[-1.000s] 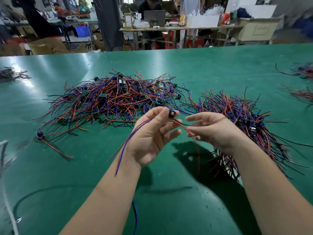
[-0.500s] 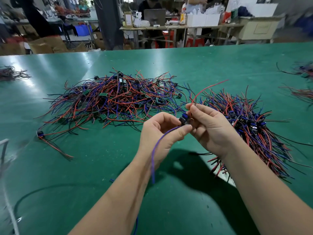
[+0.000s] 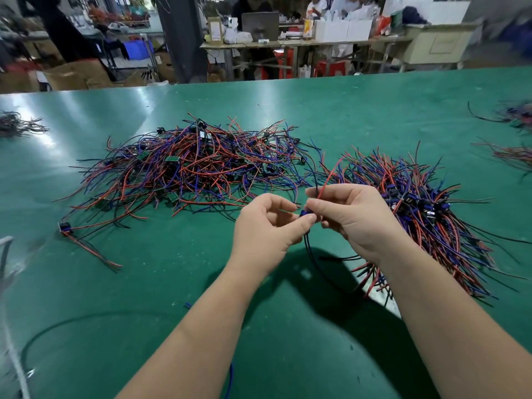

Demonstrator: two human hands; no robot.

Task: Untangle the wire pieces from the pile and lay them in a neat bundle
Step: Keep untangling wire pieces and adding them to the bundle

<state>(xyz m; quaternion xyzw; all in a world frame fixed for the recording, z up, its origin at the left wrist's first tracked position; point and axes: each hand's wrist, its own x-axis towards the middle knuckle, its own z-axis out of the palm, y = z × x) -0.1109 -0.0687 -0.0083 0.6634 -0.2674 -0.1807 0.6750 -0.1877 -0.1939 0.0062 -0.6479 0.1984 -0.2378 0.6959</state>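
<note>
Left hand [image 3: 263, 226] and right hand [image 3: 352, 216], raised together, both pinch one wire piece [image 3: 305, 213].

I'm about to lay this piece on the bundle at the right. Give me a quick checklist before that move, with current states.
1. Grip on the wire piece: the left hand and right hand both pinch it at its blue connector. Ok.
2. Leads lined up together: the red lead points up and the dark leads hang down. Not ok.
3. Piece free of the tangled pile: strands cross behind the fingers. Cannot tell.
4. Dark leads clear of the bundle: they drop into shadow beside its near ends. Cannot tell.
5. Bundle ready: it lies on the table beside the right hand, wires roughly parallel. Ok.
</note>
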